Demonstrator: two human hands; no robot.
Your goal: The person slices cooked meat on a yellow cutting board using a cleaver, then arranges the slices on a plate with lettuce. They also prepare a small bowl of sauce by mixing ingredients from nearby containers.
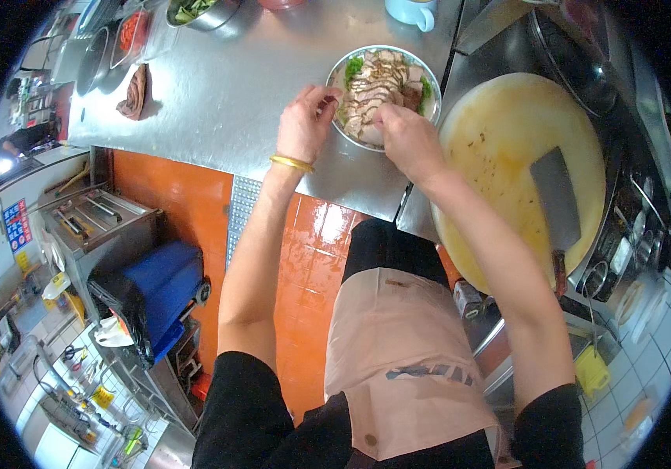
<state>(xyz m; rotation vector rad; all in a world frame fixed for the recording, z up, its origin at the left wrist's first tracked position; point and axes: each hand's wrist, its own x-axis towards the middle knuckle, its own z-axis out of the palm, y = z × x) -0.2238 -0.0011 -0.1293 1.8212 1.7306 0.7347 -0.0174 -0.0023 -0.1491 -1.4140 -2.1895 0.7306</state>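
A round plate [333, 121] with a patterned rim stands on the steel counter in front of me. Overlapping slices of cooked meat [375, 89] fill its middle, with green leafy garnish [353, 68] at the upper left and right. My left hand [307, 117] is at the plate's left rim, thumb and fingertips close together; whether something small is between them I cannot tell. My right hand [409, 138] reaches over the lower right rim, its fingers bent down against the lower meat slices. Its fingertips are partly hidden, so a hold on a slice is not clear.
A round cutting board [488, 176] with a cleaver [555, 193] lies at the right. On the steel counter [224, 99] are a brown piece of meat [134, 97], a tub of red food [131, 32], a metal bowl [197, 23] and a light blue mug [410, 12]. A blue bin [159, 281] stands lower left.
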